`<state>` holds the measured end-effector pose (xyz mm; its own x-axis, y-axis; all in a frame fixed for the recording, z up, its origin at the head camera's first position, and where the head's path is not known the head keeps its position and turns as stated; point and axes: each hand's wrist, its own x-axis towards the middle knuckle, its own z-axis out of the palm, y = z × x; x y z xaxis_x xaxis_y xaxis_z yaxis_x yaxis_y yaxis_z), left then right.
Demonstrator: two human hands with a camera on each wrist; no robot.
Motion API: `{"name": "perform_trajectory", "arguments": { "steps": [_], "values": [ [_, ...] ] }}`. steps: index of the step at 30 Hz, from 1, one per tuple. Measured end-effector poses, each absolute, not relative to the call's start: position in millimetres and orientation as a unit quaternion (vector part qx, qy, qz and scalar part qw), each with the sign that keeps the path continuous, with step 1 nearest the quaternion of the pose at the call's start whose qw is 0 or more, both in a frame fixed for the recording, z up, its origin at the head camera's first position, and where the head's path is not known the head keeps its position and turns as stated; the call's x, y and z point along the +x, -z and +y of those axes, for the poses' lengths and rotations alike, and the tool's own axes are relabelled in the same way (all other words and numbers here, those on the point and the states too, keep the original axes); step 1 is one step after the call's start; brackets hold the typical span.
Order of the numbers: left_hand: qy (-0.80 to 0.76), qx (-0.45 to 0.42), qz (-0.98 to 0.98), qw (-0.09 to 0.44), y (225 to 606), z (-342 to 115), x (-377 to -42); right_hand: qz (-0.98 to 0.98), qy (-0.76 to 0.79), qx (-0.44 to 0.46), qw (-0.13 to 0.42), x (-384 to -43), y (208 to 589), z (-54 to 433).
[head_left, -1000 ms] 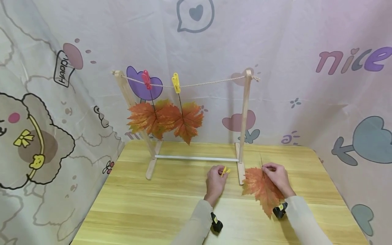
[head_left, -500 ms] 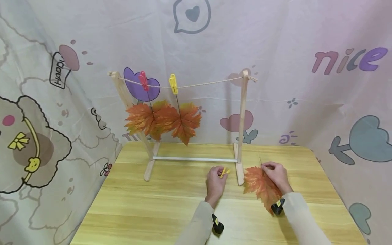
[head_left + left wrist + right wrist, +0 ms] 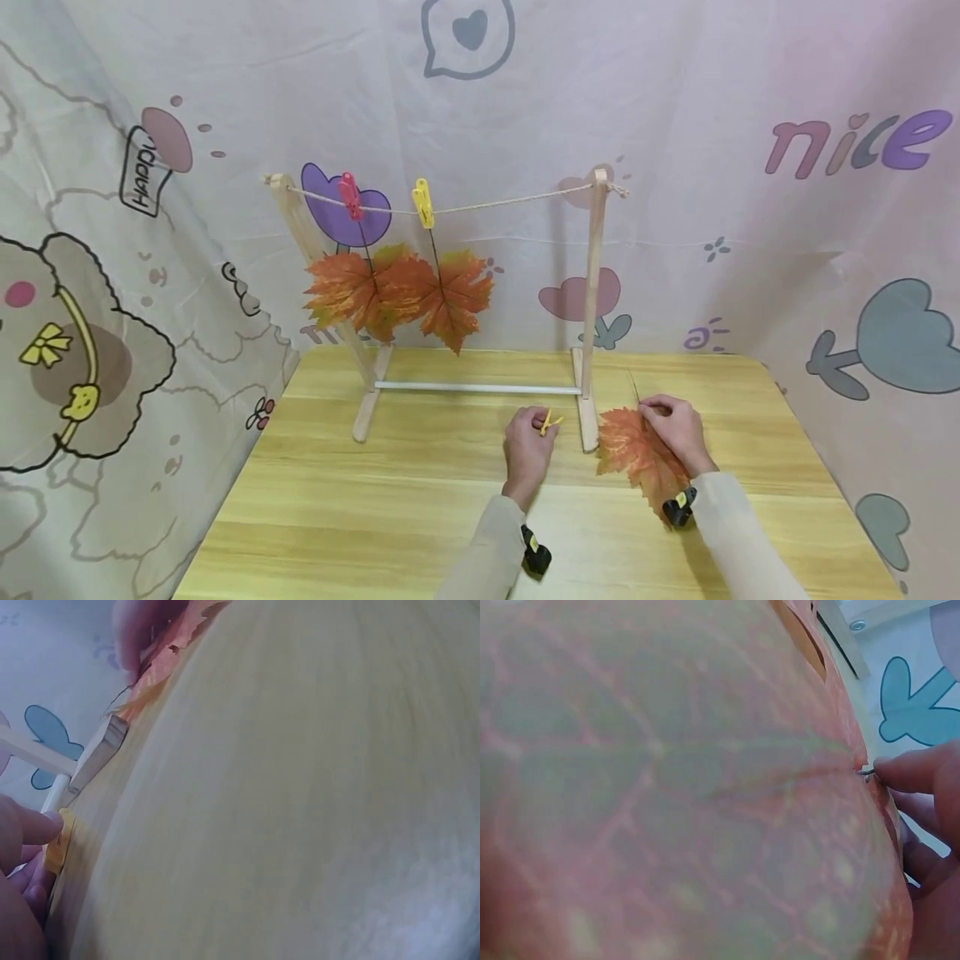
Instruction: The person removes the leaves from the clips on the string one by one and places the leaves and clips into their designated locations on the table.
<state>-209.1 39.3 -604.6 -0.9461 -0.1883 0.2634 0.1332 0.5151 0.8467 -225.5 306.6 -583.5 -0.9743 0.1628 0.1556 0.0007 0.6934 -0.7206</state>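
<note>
My left hand [image 3: 529, 450] pinches a yellow clothespin [image 3: 550, 422] low over the table, just left of the rack's right foot. In the left wrist view the same clothespin [image 3: 60, 841] sits between thumb and fingers. With thumb and fingertips my right hand [image 3: 678, 429] pinches the stem of an orange artificial maple leaf [image 3: 633, 450], right of that foot. The stem points up and away; part of the leaf is hidden under the hand and wrist camera. Close up, the leaf [image 3: 667, 787] fills most of the right wrist view.
A wooden rack [image 3: 592, 292] carries a string [image 3: 510, 202] between two posts. From it hang two maple leaves [image 3: 453, 296], held by a pink clothespin [image 3: 349, 197] and a yellow clothespin [image 3: 423, 203]. A white bar [image 3: 476, 387] joins the feet on the wooden table [image 3: 360, 517]. Printed cloth hangs behind.
The head view has shifted slightly. The right hand's leaf stem now leans a little more to the left; both hands keep their grip and stay almost in place.
</note>
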Motion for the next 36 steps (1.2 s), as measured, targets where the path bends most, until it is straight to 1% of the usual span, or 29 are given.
{"name": "perform_trajectory", "arguments": {
  "steps": [6, 13, 18, 20, 25, 32, 36],
  "values": [
    [0.529, 0.010, -0.834, 0.155, 603, 35, -208, -0.907, -0.408, -0.045, 0.093, -223, 582, 308],
    [0.572, 0.010, -0.809, 0.134, 600, 29, -207, -0.903, -0.421, -0.027, 0.078, -218, 570, 314],
    [0.584, 0.005, -0.803, 0.119, 600, 26, -206, -0.897, -0.431, -0.028, 0.096, -214, 565, 315],
    [0.598, 0.004, -0.795, 0.106, 600, 24, -204, -0.895, -0.433, -0.031, 0.101, -213, 562, 315],
    [0.623, 0.003, -0.778, 0.079, 596, 20, -198, -0.886, -0.452, -0.030, 0.103, -212, 551, 310],
    [0.634, -0.001, -0.771, 0.057, 584, 13, -192, -0.878, -0.468, -0.016, 0.097, -210, 539, 300],
    [0.634, -0.006, -0.772, 0.057, 573, 7, -191, -0.878, -0.469, -0.007, 0.098, -208, 535, 297]
  ]
}}
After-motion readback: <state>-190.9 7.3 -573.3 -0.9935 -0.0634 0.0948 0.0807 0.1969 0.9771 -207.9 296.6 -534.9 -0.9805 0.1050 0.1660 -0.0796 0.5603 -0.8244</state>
